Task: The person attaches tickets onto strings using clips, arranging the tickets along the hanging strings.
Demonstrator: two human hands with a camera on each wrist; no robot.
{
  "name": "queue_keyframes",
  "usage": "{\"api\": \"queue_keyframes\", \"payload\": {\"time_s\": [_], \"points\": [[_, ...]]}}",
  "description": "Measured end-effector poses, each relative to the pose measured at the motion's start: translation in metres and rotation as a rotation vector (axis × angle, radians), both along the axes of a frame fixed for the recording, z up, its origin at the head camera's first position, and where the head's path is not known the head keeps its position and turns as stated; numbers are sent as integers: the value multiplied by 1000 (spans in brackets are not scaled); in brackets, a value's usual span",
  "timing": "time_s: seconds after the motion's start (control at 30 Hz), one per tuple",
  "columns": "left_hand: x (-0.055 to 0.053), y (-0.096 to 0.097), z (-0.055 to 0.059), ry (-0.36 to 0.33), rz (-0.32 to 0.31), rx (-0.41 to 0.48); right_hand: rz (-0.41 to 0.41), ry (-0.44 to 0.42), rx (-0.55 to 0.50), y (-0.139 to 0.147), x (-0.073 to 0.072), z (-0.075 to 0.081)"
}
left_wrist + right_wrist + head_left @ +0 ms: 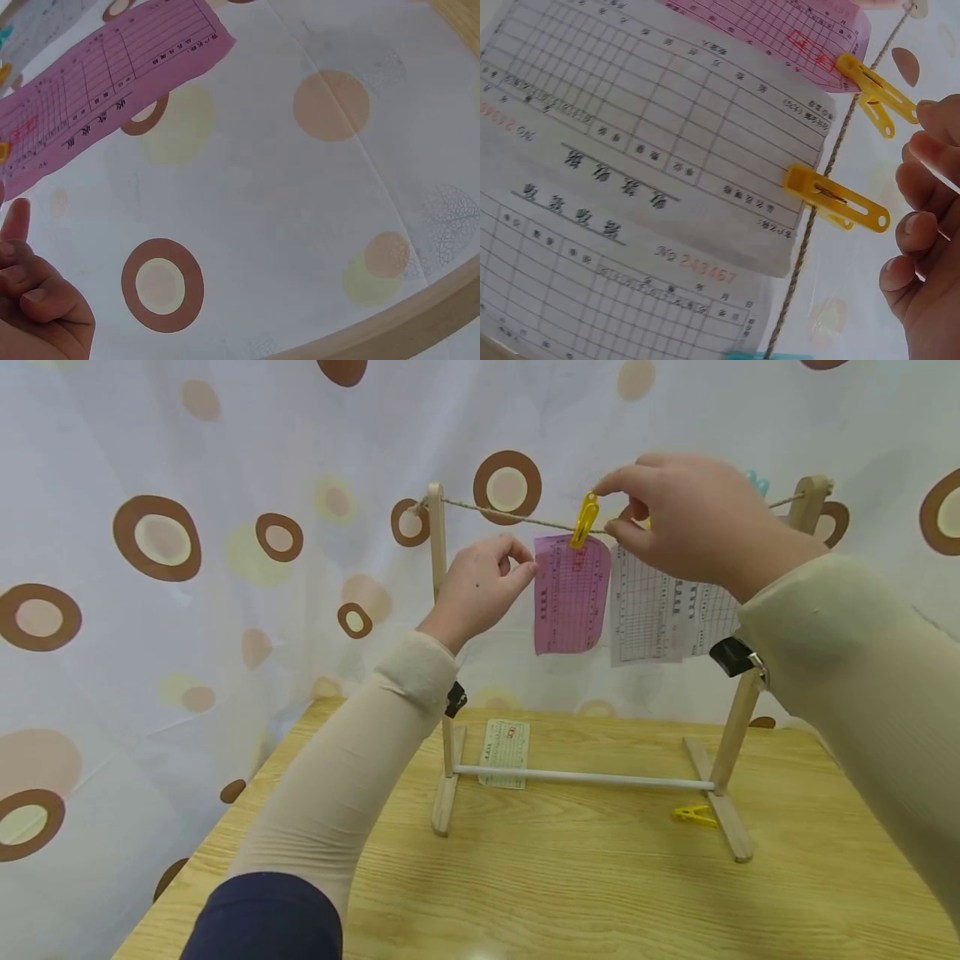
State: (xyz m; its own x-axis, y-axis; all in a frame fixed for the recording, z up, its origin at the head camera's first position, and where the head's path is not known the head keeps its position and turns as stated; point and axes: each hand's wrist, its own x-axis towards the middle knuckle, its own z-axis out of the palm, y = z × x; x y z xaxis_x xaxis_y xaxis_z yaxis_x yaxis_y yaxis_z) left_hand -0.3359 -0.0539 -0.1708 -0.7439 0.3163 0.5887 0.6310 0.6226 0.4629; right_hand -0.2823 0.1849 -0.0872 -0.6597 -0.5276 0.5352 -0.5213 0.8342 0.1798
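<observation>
A pink receipt slip (572, 597) hangs from a string (510, 516), with a yellow clothespin (585, 520) clamped over its top edge. My left hand (483, 581) is at the slip's upper left side, thumb and index fingertips pinching the edge; in the left wrist view its other fingers are curled. Beside the clothespin's handles is my right hand (678, 518), its fingers loosely bent. The right wrist view shows the index fingertip by one handle of that clothespin (874, 86), no squeeze visible. A second yellow clothespin (832, 196) holds a white receipt slip (667, 135) alongside.
A wooden frame with a left post (438, 539) and right post (731, 735) carries the string. Another white slip (652, 300) hangs near a teal clip (757, 483). On the table (570, 877) lie a pale yellow-green slip (504, 752) and a loose yellow clothespin (696, 815).
</observation>
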Motion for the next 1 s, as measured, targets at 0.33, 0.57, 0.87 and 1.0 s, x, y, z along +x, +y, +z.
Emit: {"api": "queue_keyframes", "payload": {"time_s": [0.33,0.57,0.87,1.0], "points": [[6,-12,-15,-35,-50,-73,44,8,-32,17,9,-19],[7,-26,-37,-59,-121,-91,62,1,-34,24,17,-32],[16,-39,-72,-77,-137,-204,117,-4,-34,34,24,-61],[20,-42,-92,-56,-183,-265,116,-46,-37,41,26,-79]]}}
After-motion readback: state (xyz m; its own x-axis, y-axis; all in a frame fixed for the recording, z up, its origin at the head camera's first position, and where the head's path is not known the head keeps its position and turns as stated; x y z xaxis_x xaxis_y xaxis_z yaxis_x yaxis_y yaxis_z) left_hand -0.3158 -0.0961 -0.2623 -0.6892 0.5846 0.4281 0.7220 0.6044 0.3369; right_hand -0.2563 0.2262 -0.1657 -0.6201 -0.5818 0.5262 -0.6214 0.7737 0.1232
